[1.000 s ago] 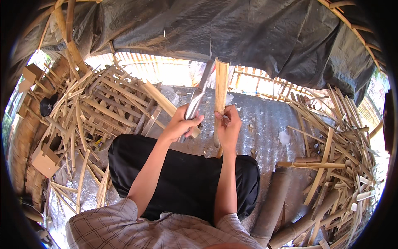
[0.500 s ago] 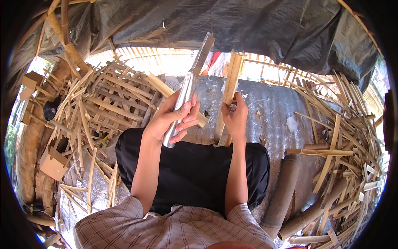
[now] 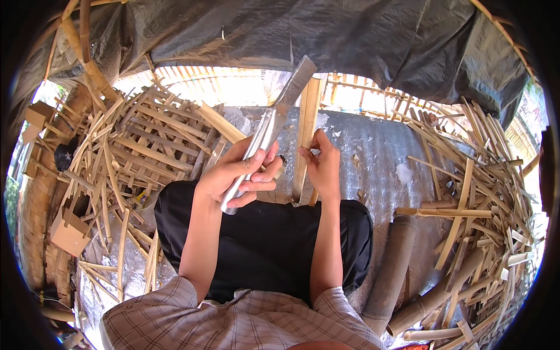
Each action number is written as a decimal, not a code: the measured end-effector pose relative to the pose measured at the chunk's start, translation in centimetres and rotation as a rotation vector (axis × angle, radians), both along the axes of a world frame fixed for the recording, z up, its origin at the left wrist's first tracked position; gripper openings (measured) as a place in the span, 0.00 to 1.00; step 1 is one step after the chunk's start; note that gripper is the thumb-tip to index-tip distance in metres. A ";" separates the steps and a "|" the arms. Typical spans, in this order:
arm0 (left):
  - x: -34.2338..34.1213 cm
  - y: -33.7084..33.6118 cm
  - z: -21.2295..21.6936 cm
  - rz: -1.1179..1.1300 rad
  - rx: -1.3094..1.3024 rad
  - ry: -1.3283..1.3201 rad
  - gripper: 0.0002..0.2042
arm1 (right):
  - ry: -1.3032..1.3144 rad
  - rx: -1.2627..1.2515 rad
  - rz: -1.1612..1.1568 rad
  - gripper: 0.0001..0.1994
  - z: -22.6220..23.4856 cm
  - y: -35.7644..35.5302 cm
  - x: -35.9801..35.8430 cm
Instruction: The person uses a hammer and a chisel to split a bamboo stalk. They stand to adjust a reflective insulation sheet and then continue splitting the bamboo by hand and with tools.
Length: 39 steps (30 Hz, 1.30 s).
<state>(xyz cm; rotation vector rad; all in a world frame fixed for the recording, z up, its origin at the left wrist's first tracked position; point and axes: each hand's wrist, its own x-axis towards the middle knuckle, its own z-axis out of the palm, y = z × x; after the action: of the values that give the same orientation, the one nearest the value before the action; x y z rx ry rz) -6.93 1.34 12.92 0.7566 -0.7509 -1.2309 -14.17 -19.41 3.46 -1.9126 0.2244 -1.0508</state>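
The left hand [image 3: 238, 172] is gripping a knife [image 3: 270, 125] by its silver handle, the thumb lying across it and the fingers wrapping round, with the blade slanting up and to the right. The right hand [image 3: 324, 166] is pinching a bamboo strip [image 3: 306, 119] at its right edge, thumb and fingertips closing on it about midway along. The strip is standing nearly upright in the view, beyond the black trousers [image 3: 262, 251], and the blade is passing in front of its upper part; whether the two are touching, I cannot tell.

For good knife work here, the right fingers should be holding the strip firmly below the blade's path, with the cut travelling away from them. Light, even strokes along the grain would probably be serving best. The strip's split sides are likely to be sharp, so the fingertips should be pressing rather than sliding.

A stick heap [image 3: 157, 134] is crowding the left side, and a split bamboo piece [image 3: 220, 123] is lying partly hidden behind the left hand. A thick pole [image 3: 388, 277] is lying beside the right knee, with another heap [image 3: 496, 204] spreading beyond. Between the heaps, the grey metal sheet [image 3: 373, 157] is offering the most room, ahead and rightward.
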 end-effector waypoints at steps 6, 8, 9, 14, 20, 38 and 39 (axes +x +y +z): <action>-0.1 -0.3 -0.1 0.054 0.037 0.030 0.15 | 0.053 0.022 -0.026 0.13 0.0 0.4 0.0; -0.1 -0.2 -0.1 0.053 0.049 0.031 0.15 | 0.044 0.017 -0.027 0.12 0.0 0.4 0.1; -0.1 -0.1 0.0 0.052 0.055 0.031 0.15 | 0.037 0.024 -0.024 0.12 -0.3 0.3 0.2; -0.5 0.3 1.3 0.127 0.173 -0.027 0.14 | 0.060 0.030 -0.026 0.13 0.0 0.9 0.4; -0.4 1.8 3.1 0.199 0.393 -0.157 0.11 | 0.083 -0.027 0.053 0.13 0.8 1.1 -0.2; 2.4 3.5 3.5 -0.078 0.583 -0.122 0.15 | 0.052 -0.109 0.114 0.14 1.2 2.9 0.3; 2.6 3.7 2.2 -0.057 0.610 -0.128 0.13 | 0.060 -0.096 0.145 0.14 1.2 2.9 0.3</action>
<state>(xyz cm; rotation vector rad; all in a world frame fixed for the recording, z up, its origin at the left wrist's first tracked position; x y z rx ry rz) -4.38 5.08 15.13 1.3274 -0.4967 -1.4932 -13.87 -16.48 4.63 -2.0160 0.0688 -0.9233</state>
